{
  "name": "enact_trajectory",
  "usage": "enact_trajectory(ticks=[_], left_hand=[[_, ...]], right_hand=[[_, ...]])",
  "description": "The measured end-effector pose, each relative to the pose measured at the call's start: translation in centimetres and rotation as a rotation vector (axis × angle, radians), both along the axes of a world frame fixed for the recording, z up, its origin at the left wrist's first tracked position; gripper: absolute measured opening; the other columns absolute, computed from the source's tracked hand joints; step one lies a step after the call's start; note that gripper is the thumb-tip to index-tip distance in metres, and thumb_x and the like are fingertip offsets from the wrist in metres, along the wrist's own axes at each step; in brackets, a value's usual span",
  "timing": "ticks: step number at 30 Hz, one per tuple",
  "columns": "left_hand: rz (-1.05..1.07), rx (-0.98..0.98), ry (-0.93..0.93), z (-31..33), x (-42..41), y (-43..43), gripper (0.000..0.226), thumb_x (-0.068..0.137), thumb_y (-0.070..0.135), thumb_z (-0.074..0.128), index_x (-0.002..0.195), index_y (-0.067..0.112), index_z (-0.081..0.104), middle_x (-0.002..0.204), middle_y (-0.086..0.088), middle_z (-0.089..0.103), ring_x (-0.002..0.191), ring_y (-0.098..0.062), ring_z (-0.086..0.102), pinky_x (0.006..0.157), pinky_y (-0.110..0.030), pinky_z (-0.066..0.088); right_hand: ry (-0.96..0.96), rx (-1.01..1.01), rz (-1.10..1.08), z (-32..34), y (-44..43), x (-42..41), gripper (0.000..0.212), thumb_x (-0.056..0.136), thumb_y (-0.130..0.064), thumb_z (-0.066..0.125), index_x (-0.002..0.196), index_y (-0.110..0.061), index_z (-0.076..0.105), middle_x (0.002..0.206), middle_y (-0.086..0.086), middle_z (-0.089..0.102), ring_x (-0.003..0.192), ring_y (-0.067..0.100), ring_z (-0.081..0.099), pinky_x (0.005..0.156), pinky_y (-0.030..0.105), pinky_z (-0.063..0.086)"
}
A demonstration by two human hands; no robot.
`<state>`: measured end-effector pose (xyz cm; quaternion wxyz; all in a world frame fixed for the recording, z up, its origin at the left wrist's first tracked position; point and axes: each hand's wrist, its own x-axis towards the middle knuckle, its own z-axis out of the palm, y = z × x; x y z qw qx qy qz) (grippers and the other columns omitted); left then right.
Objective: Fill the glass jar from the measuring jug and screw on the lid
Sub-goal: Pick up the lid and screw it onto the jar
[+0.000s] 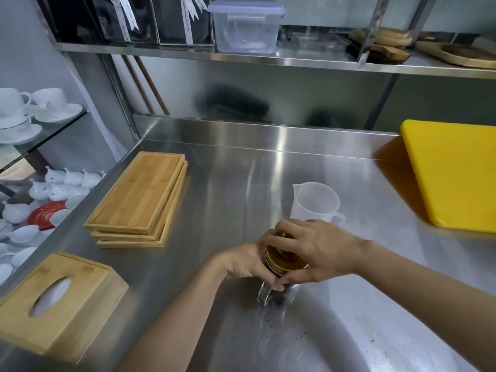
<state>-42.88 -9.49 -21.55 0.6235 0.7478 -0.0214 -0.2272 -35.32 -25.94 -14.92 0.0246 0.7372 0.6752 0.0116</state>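
Counter: I count one stainless steel worktop, with dark specks scattered across its near part.
Shelf: I see one steel shelf above the counter, carrying one clear plastic box with a blue-clipped lid.
Cutting board: one, yellow, propped at a tilt on the right of the counter.
Bamboo trays: I count three, stacked flat on the left of the counter.
Tissue box: one, wooden, with an oval slot, at the near left.
Measuring jug: one, translucent plastic, upright just behind the hands, spout to the left, handle to the right. I see nothing inside it.
Glass jar: one, standing on the counter at near centre between the two hands. It is clear glass with dark contents in the lower part; most of its wall is covered by fingers.
Lid: one, gold metal, sitting on the jar mouth. I cannot tell how far it is threaded on.
Left hand: one, wrapped around the jar body, fingers clasping the glass.
Right hand: one, over the top, fingertips clamped on the lid's rim.
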Motion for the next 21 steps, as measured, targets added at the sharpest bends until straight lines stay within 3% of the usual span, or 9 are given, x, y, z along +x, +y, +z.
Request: enact_trajectory(ticks=[4,8,11,14,17,21], left_hand=[[-0.155,0.087,0.036,1.6,1.0,0.2,0.043,0.062,-0.016,0.073,0.086,0.019,0.062,0.078,0.014,0.068,0.077,0.003,0.062,0.073,-0.013,0.047],[-0.258,0.131,0.059,3.2,1.5,0.0,0.043,0.067,-0.022,0.066,0.066,0.020,0.056,0.053,0.022,0.064,0.059,0.010,0.058,0.062,-0.005,0.042],[-0.228,0.138,0.039,3.2,1.4,-0.1,0.043,0.065,-0.022,0.068,0.068,0.020,0.056,0.055,0.025,0.063,0.061,0.011,0.057,0.063,-0.005,0.042],[-0.146,0.121,0.001,2.6,0.7,-0.3,0.045,0.063,-0.021,0.070,0.075,0.020,0.057,0.062,0.022,0.065,0.065,0.011,0.058,0.066,-0.008,0.044],[0.016,0.028,-0.072,1.9,-0.3,-1.1,0.061,0.060,-0.021,0.073,0.094,0.024,0.049,0.087,0.011,0.058,0.075,0.013,0.058,0.071,-0.009,0.046],[0.223,-0.098,-0.171,0.4,-1.3,-2.6,0.080,0.056,-0.023,0.074,0.107,0.027,0.039,0.100,0.003,0.052,0.084,0.011,0.057,0.076,-0.014,0.049]], right_hand=[[-0.010,0.087,0.028,-0.9,0.5,0.0,0.063,0.077,-0.069,0.048,0.111,-0.017,0.058,0.090,0.001,0.060,0.066,0.021,0.059,0.044,0.028,0.044],[0.006,0.155,0.035,-1.5,1.1,-0.1,0.055,0.076,-0.064,0.050,0.096,-0.014,0.060,0.075,0.000,0.057,0.055,0.022,0.054,0.039,0.028,0.039],[0.032,0.205,0.006,-2.0,1.2,-0.2,0.052,0.075,-0.062,0.052,0.092,-0.013,0.060,0.071,0.000,0.057,0.053,0.022,0.053,0.038,0.030,0.041],[0.020,0.227,-0.038,-2.4,1.2,-0.3,0.053,0.074,-0.061,0.049,0.086,-0.010,0.061,0.066,0.000,0.056,0.048,0.022,0.051,0.037,0.025,0.030],[0.008,0.245,-0.090,-2.6,1.2,-0.3,0.055,0.074,-0.061,0.044,0.081,-0.008,0.060,0.063,0.002,0.055,0.043,0.024,0.049,0.038,0.024,0.026],[0.000,0.297,-0.182,-3.1,1.4,-0.4,0.055,0.073,-0.060,0.042,0.075,-0.007,0.058,0.059,0.003,0.053,0.037,0.026,0.044,0.036,0.025,0.030]])
